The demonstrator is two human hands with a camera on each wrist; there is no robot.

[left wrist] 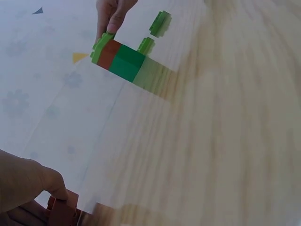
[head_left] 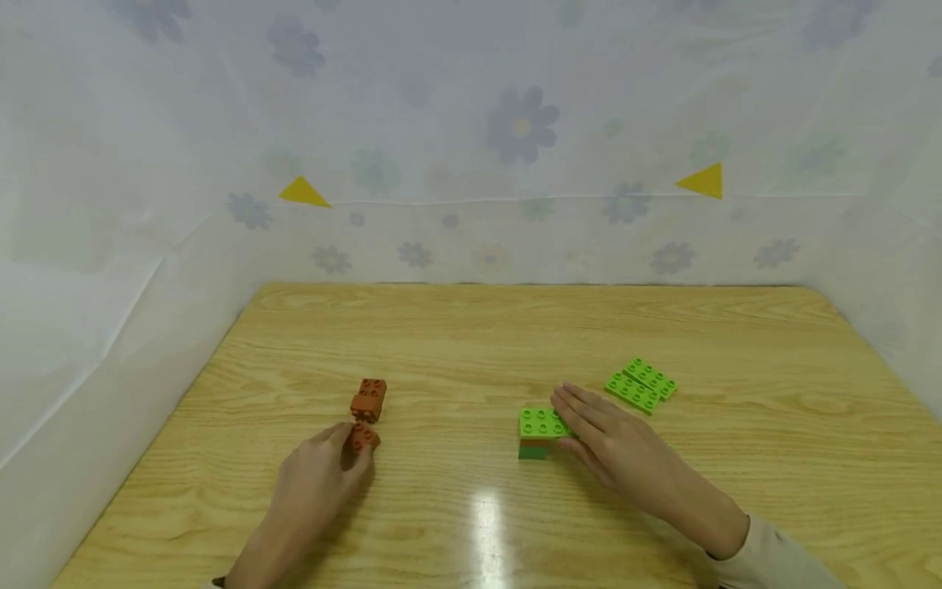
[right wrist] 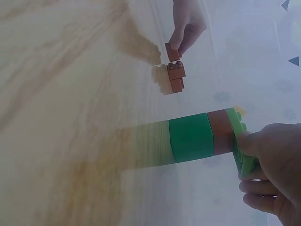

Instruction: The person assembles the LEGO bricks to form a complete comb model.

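My left hand (head_left: pixel 316 478) pinches a reddish-brown toy brick (head_left: pixel 364 438) between thumb and fingers, just in front of other brown bricks (head_left: pixel 374 391). A stack stands upright near the middle of the table. Its base is a dark green brick (right wrist: pixel 192 139), a brown brick (right wrist: pixel 220 132) sits on that, and a light green studded plate (head_left: pixel 540 421) tops it, jutting out to the right. My right hand (head_left: pixel 629 450) grips the overhanging end of this plate, thumb at the near edge and fingers on the far side. The fingers partly cover the plate.
Two light green plates (head_left: pixel 639 386) lie side by side on the wood-grain table (head_left: pixel 456 343), behind the right hand. A pale flowered sheet (head_left: pixel 471 237) with two yellow triangles (head_left: pixel 702 182) encloses the back and sides.
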